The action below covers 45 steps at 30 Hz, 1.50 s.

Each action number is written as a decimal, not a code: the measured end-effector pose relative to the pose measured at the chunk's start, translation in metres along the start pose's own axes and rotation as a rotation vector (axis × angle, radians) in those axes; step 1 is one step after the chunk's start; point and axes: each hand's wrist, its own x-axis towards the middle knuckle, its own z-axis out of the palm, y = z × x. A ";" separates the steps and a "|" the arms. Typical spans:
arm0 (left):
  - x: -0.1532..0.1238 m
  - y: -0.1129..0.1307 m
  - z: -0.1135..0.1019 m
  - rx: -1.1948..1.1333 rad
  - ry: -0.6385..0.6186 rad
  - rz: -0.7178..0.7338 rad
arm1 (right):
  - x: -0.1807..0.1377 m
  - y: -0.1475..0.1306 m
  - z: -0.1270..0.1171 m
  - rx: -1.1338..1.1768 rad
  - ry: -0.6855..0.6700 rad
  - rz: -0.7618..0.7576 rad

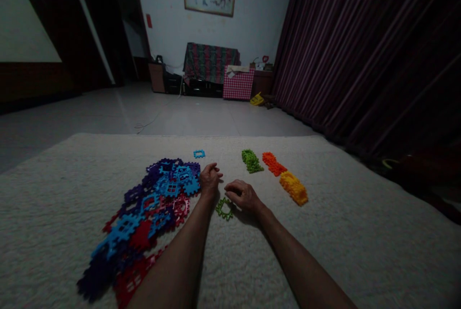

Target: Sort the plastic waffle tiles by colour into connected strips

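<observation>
My left hand (211,178) is over the right edge of a heap of toy pieces, its fingers loosely bent and apart, with nothing visible in them. The heap has dark purple pieces (101,270), blue pieces (126,225) and red pieces (141,236), notched along their edges. My right hand (245,195) is arched just above the mat, fingers loosely curved, and no piece shows in it. Beside its thumb lies a single green notched ring (225,218). Farther right are a green stack (251,161), an orange stack (273,164) and a yellow stack (293,187).
A lone blue frame piece (199,150) lies beyond the heap. Everything rests on a pale textured mat (345,232). Past it are a tiled floor (209,117), a low black cabinet (203,89) with a cloth over it, and a dark curtain (345,49) on the right.
</observation>
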 end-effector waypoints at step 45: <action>-0.016 -0.011 -0.013 0.893 -0.430 0.599 | -0.028 0.018 -0.027 -0.810 0.343 0.583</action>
